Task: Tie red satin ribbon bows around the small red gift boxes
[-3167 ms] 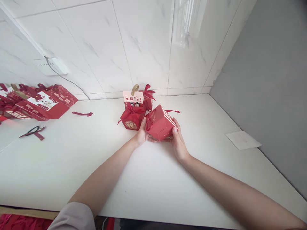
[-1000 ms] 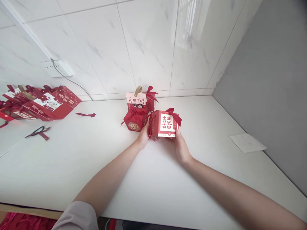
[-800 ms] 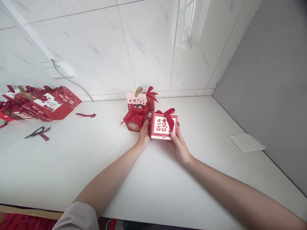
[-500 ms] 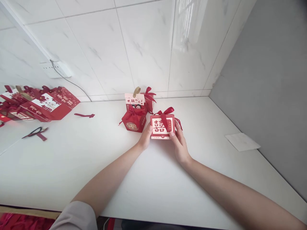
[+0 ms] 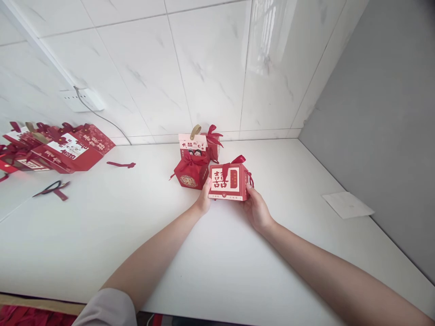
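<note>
Between my two hands is a red and white gift box (image 5: 234,180) with a red ribbon bow on top and large red characters on its front. My left hand (image 5: 204,198) grips its left edge, and my right hand (image 5: 258,209) holds the lower right side, thumb on the side face. Part of the fingers is hidden behind the box. Close by on the left stands a red hexagonal gift box (image 5: 190,174) with a ribbon bow. Behind that are a box with a tan loop handle (image 5: 190,141) and another red box with a bow (image 5: 213,146).
Several red gift boxes (image 5: 78,147) crowd the left end of the white table (image 5: 163,258). Scissors (image 5: 50,188) and ribbon scraps (image 5: 121,164) lie nearby. A white paper (image 5: 348,204) lies at the right by the grey panel. The tiled wall (image 5: 207,68) borders the back.
The held box has turned so that its right side face now shows, and it has shifted slightly left. My right thumb has moved from the front to the side.
</note>
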The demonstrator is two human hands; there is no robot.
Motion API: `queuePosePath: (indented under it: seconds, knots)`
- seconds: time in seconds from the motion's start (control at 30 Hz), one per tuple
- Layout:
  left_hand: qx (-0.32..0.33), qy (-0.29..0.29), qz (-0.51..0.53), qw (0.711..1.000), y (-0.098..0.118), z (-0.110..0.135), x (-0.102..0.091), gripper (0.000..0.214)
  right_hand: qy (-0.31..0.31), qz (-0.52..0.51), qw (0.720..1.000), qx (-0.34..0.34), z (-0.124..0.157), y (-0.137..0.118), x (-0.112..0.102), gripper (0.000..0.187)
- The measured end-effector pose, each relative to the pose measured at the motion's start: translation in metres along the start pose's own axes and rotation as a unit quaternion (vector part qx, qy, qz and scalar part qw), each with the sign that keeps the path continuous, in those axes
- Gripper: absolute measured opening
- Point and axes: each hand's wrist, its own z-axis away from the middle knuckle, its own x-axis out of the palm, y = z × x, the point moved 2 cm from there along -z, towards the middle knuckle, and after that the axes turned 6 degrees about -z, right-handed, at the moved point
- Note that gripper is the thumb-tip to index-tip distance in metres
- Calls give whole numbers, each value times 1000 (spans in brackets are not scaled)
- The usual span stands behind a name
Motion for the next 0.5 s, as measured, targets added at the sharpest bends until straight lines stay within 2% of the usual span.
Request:
queuePosePath:
  seconds: [0.13, 0.5]
  knots:
    - [62, 22, -36, 997, 0, -3, -2, 67, 1, -15, 1000, 11, -1, 0, 1, 45]
    - [58, 28, -37, 997, 1, -5, 0, 63, 2, -33, 999, 15, -1, -2, 3, 42]
